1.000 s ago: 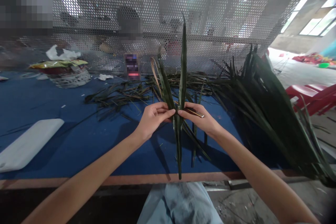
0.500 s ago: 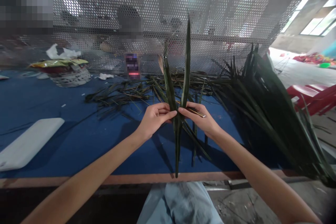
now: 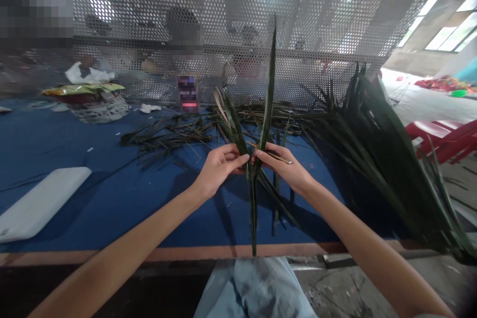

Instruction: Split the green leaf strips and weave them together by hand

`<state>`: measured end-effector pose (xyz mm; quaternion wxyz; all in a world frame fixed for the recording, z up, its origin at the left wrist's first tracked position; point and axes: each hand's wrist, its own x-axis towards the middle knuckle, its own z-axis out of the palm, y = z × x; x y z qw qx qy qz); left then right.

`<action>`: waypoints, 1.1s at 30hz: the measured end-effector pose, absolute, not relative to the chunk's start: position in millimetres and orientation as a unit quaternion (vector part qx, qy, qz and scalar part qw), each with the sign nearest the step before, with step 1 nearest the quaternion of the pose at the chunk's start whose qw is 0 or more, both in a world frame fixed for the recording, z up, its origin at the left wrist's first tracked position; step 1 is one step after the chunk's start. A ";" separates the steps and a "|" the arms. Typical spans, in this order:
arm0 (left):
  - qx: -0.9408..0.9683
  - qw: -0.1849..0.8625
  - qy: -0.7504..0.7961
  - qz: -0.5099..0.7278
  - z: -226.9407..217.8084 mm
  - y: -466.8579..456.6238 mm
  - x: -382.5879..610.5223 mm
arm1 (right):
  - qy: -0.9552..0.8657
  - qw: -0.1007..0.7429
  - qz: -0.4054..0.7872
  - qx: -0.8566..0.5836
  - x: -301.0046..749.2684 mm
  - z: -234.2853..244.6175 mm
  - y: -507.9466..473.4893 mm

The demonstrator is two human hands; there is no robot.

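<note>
Between my hands stands a long green leaf (image 3: 252, 208), split into two blades that spread apart above my fingers and run together below them. My left hand (image 3: 225, 161) pinches the left blade (image 3: 234, 121) between thumb and fingers. With thumb and fingers closed, my right hand (image 3: 281, 161) grips the right blade (image 3: 269, 89). A slim metal tool (image 3: 278, 158), perhaps tweezers or a small knife, lies along the right fingers, partly hidden in that hand. Narrow leaf strips (image 3: 276, 194) lie below on the blue table.
A large bundle of leaves (image 3: 395, 154) lies at the right. Loose strips (image 3: 171, 134) litter the back of the blue table (image 3: 122, 213). A white board (image 3: 46, 203), a basket (image 3: 100, 107) and a phone (image 3: 189, 94) are leftward. Behind rises a perforated metal screen (image 3: 231, 5); red chairs (image 3: 443, 136) stand right.
The two blades have spread wider apart, the left one leaning further left and the right one shifting right. My fingertips have drawn slightly apart, and the split reaches a little lower.
</note>
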<state>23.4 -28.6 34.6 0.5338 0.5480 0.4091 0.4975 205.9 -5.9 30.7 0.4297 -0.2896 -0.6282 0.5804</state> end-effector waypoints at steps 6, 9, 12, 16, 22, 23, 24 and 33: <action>0.558 0.547 0.399 0.479 34.0 -28.0 22.9 | -0.618 0.434 0.589 -0.289 203.7 28.2 -8.2; 0.568 0.547 0.390 0.476 33.8 -29.2 24.8 | -0.613 0.421 0.604 -0.284 202.3 28.9 -8.3; 0.564 0.549 0.380 0.485 34.5 -31.2 28.0 | -0.601 0.416 0.624 -0.277 200.5 30.4 -8.9; 0.553 0.537 0.383 0.509 35.6 -32.9 29.0 | -0.605 0.438 0.609 -0.268 200.0 33.9 -10.7; 0.557 0.512 0.398 0.519 34.7 -31.3 25.4 | -0.621 0.451 0.581 -0.272 204.1 34.9 -10.3; 0.563 0.510 0.396 0.516 34.4 -31.0 25.1 | -0.625 0.437 0.585 -0.275 204.4 34.6 -10.4; 0.567 0.505 0.395 0.517 34.0 -30.7 24.9 | -0.630 0.422 0.590 -0.276 204.5 34.4 -10.5; 0.559 0.465 0.414 0.548 33.3 -28.2 20.9 | -0.631 0.378 0.617 -0.280 201.8 33.1 -13.2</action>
